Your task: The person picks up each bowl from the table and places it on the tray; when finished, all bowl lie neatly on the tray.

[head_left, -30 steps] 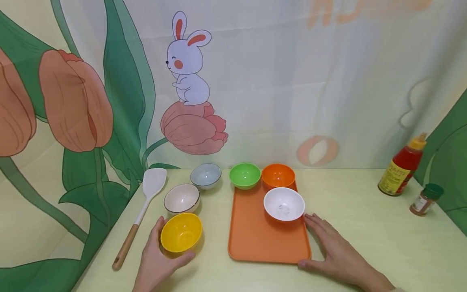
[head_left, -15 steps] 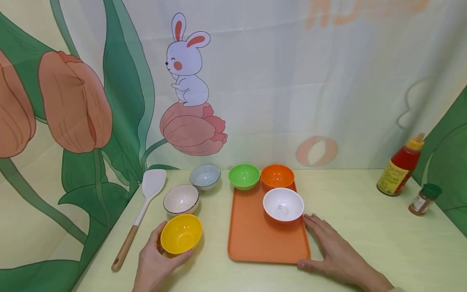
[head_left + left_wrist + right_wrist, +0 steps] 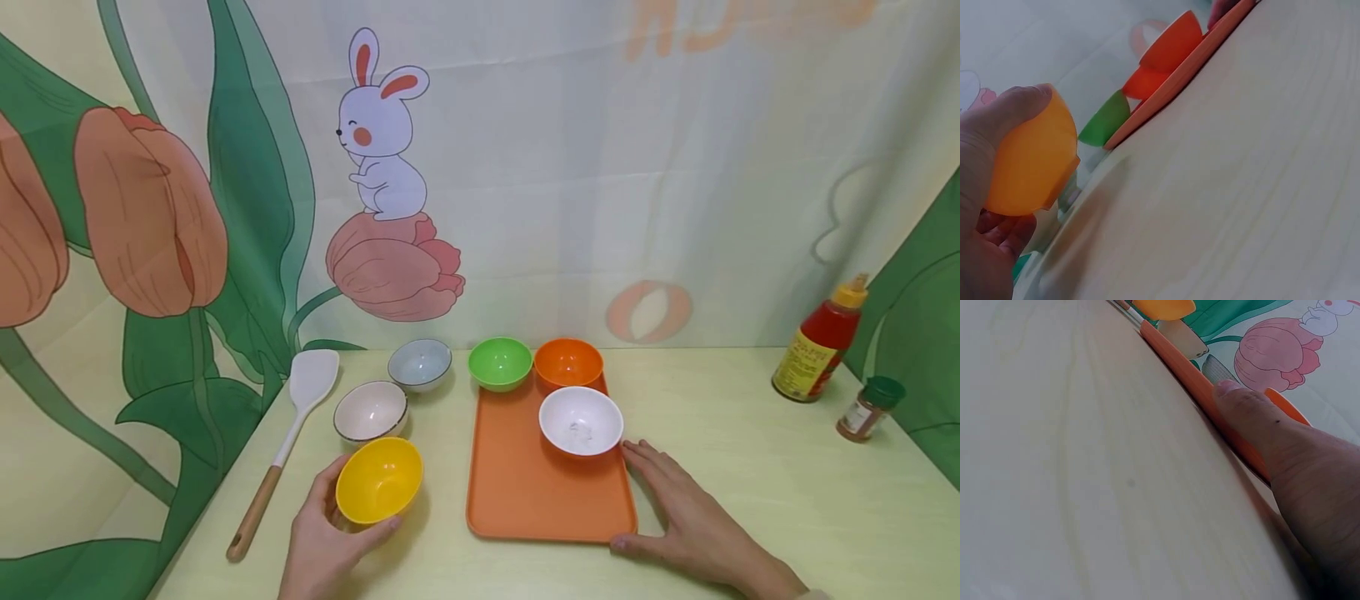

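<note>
Yellow bowl: I see it (image 3: 380, 482) at the near left, raised off the worktop (image 3: 705, 400) and tilted, its mouth showing to the head camera.
Left hand: my left hand (image 3: 322, 537) pinches that bowl, thumb on the near side and fingers round the left side. I'd call the hold secure, provided thumb and fingers press evenly.
Right hand: this one (image 3: 686, 517) is spread and relaxed, gripping nothing; its thumb rests on the near right corner of the orange tray (image 3: 551, 504), fingers beside the right edge. I judge that a light touch is enough to steady it.
White bowl: it sits (image 3: 581, 421) on the tray's right half, just beside those fingertips, so I'd move them gently.
Green and orange bowls: the green one (image 3: 500, 364) and the orange one (image 3: 568, 362) are side by side at the tray's far end.
Beige bowl: it stands (image 3: 371, 410) just beyond the yellow one, the grey-blue bowl (image 3: 420, 364) farther off. The rims overlap from above and I cannot tell if beige and yellow touch, so I'd favour a little height there.
Spatula: it lies (image 3: 313, 379) along the left, apart from my hand.
</note>
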The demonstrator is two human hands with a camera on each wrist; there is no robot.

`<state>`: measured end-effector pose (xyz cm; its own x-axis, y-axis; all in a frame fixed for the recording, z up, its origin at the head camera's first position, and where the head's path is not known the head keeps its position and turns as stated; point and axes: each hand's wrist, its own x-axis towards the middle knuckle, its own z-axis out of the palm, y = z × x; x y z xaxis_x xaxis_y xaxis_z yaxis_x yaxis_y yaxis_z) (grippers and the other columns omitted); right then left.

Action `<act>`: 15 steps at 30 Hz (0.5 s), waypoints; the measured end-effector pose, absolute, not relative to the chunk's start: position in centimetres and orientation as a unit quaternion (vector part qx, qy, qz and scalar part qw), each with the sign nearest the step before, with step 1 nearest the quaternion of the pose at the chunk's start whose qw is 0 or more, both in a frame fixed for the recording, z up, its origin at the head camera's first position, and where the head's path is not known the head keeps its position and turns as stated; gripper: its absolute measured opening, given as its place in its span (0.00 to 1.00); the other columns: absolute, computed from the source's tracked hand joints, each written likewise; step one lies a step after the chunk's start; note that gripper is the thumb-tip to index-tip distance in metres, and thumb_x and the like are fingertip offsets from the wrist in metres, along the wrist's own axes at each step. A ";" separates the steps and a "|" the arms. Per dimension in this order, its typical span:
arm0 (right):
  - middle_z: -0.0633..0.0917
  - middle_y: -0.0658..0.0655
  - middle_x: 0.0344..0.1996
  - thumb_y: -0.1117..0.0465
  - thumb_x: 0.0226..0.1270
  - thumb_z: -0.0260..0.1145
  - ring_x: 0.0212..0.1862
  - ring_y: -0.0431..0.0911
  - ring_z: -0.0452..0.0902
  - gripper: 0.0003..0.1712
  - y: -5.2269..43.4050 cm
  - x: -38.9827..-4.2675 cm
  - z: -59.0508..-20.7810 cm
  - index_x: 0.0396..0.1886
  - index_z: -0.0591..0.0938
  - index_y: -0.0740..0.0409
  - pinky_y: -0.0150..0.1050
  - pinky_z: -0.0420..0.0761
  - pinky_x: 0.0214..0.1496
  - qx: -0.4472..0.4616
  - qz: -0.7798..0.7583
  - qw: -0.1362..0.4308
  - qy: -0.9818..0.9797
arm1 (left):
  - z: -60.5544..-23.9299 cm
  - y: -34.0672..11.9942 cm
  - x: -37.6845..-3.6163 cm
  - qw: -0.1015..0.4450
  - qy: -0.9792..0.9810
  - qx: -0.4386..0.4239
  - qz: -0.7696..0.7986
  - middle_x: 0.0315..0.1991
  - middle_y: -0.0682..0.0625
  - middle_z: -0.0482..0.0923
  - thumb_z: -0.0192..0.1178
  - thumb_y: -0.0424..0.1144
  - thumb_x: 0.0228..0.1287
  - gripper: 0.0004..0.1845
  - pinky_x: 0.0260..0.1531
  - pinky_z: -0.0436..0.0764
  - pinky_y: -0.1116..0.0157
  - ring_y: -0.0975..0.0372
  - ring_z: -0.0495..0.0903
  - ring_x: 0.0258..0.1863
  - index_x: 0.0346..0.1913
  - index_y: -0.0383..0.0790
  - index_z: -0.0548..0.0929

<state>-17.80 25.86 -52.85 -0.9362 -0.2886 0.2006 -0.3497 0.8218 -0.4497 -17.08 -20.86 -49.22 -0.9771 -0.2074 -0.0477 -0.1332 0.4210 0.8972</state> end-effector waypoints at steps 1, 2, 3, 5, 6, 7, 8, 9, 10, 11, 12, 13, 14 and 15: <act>0.61 0.52 0.81 0.17 0.46 0.70 0.81 0.56 0.53 0.70 25.9 -17.8 -52.9 0.83 0.60 0.49 0.66 0.66 0.75 0.169 0.247 0.064 -0.952 | -49.1 -20.6 -17.1 0.033 -0.840 0.097 -0.532 0.75 0.47 0.65 0.85 0.63 0.34 0.66 0.77 0.62 0.44 0.49 0.65 0.75 0.78 0.49 0.61; 0.61 0.52 0.81 0.17 0.46 0.70 0.81 0.56 0.53 0.70 26.0 -17.8 -52.9 0.83 0.60 0.49 0.66 0.66 0.75 0.170 0.247 0.065 -0.952 | -49.0 -20.3 -17.1 0.031 -0.838 0.093 -0.537 0.75 0.47 0.66 0.85 0.62 0.34 0.66 0.77 0.62 0.44 0.49 0.65 0.75 0.78 0.49 0.61; 0.61 0.52 0.81 0.18 0.46 0.70 0.81 0.55 0.53 0.70 26.0 -17.8 -52.9 0.82 0.61 0.49 0.65 0.66 0.75 0.171 0.248 0.067 -0.951 | -48.9 -20.1 -17.1 0.031 -0.836 0.088 -0.541 0.75 0.48 0.66 0.85 0.62 0.34 0.65 0.77 0.62 0.45 0.50 0.65 0.75 0.77 0.50 0.61; 0.62 0.52 0.81 0.18 0.46 0.71 0.81 0.55 0.54 0.70 26.0 -17.8 -52.9 0.82 0.61 0.50 0.65 0.66 0.75 0.173 0.248 0.069 -0.951 | -48.7 -19.5 -17.1 0.035 -0.832 0.075 -0.548 0.74 0.51 0.67 0.86 0.61 0.34 0.63 0.77 0.62 0.45 0.52 0.66 0.74 0.76 0.52 0.63; 0.62 0.52 0.81 0.18 0.46 0.71 0.81 0.55 0.54 0.70 26.1 -17.8 -52.9 0.82 0.61 0.50 0.65 0.66 0.76 0.173 0.249 0.069 -0.950 | -48.6 -19.2 -17.2 0.037 -0.830 0.066 -0.552 0.73 0.52 0.67 0.87 0.60 0.34 0.63 0.77 0.62 0.46 0.53 0.66 0.74 0.76 0.54 0.63; 0.62 0.52 0.81 0.18 0.46 0.71 0.81 0.55 0.54 0.70 26.1 -17.8 -52.9 0.82 0.61 0.50 0.65 0.66 0.76 0.173 0.249 0.069 -0.950 | -48.3 -18.9 -17.2 0.040 -0.829 0.059 -0.555 0.73 0.53 0.67 0.87 0.59 0.34 0.62 0.77 0.62 0.46 0.54 0.66 0.74 0.76 0.55 0.64; 0.62 0.52 0.81 0.18 0.46 0.71 0.81 0.55 0.54 0.70 26.1 -17.8 -52.9 0.82 0.61 0.50 0.65 0.66 0.76 0.173 0.248 0.069 -0.951 | -48.1 -18.6 -17.3 0.045 -0.828 0.049 -0.557 0.73 0.55 0.68 0.87 0.59 0.33 0.62 0.77 0.62 0.47 0.55 0.66 0.74 0.76 0.56 0.64; 0.62 0.51 0.81 0.18 0.45 0.71 0.81 0.55 0.54 0.70 26.1 -17.8 -52.9 0.82 0.61 0.50 0.65 0.66 0.76 0.173 0.248 0.069 -0.951 | -47.9 -18.3 -17.4 0.050 -0.829 0.038 -0.556 0.73 0.56 0.68 0.87 0.59 0.33 0.62 0.77 0.62 0.48 0.56 0.66 0.74 0.76 0.57 0.64; 0.62 0.51 0.80 0.18 0.45 0.71 0.81 0.55 0.54 0.70 26.1 -17.8 -53.0 0.82 0.61 0.50 0.65 0.66 0.76 0.173 0.248 0.069 -0.951 | -47.6 -17.9 -17.6 0.055 -0.830 0.028 -0.555 0.72 0.56 0.68 0.87 0.59 0.34 0.62 0.77 0.62 0.48 0.57 0.67 0.74 0.76 0.57 0.64; 0.62 0.51 0.81 0.18 0.45 0.71 0.81 0.55 0.54 0.70 26.1 -17.8 -53.0 0.82 0.61 0.50 0.64 0.66 0.76 0.173 0.249 0.069 -0.951 | -47.4 -17.6 -17.8 0.060 -0.831 0.018 -0.553 0.72 0.57 0.68 0.87 0.59 0.34 0.62 0.77 0.63 0.49 0.58 0.67 0.73 0.76 0.57 0.64; 0.62 0.51 0.81 0.18 0.45 0.71 0.81 0.55 0.54 0.70 26.1 -17.8 -53.0 0.82 0.61 0.49 0.64 0.65 0.76 0.173 0.249 0.069 -0.950 | -47.2 -17.2 -18.1 0.064 -0.831 0.007 -0.553 0.72 0.58 0.68 0.87 0.59 0.34 0.62 0.77 0.64 0.50 0.59 0.67 0.73 0.76 0.57 0.64; 0.62 0.51 0.81 0.18 0.45 0.71 0.81 0.55 0.54 0.70 26.1 -17.8 -53.1 0.82 0.61 0.49 0.64 0.65 0.76 0.174 0.250 0.071 -0.950 | -47.1 -16.8 -18.4 0.070 -0.830 -0.003 -0.553 0.72 0.59 0.69 0.87 0.59 0.34 0.62 0.77 0.64 0.52 0.60 0.68 0.72 0.77 0.58 0.64; 0.62 0.51 0.81 0.18 0.45 0.71 0.81 0.54 0.54 0.70 26.1 -17.8 -53.1 0.82 0.61 0.49 0.64 0.65 0.76 0.176 0.250 0.071 -0.949 | -47.0 -16.4 -18.7 0.077 -0.828 -0.014 -0.555 0.71 0.60 0.69 0.87 0.59 0.34 0.63 0.76 0.65 0.53 0.61 0.69 0.72 0.77 0.57 0.64; 0.62 0.50 0.81 0.18 0.45 0.71 0.81 0.54 0.54 0.70 26.1 -17.8 -53.1 0.82 0.61 0.49 0.64 0.65 0.76 0.177 0.252 0.072 -0.949 | -46.9 -15.9 -19.1 0.081 -0.828 -0.023 -0.554 0.71 0.61 0.69 0.87 0.59 0.34 0.63 0.76 0.66 0.53 0.62 0.69 0.71 0.77 0.57 0.64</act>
<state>-17.81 26.05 -53.05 -0.9271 -0.2995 0.2254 -0.3719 0.8105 -0.4525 -19.08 -15.95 -46.92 -0.9857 -0.0514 0.1603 0.1286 0.3846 0.9141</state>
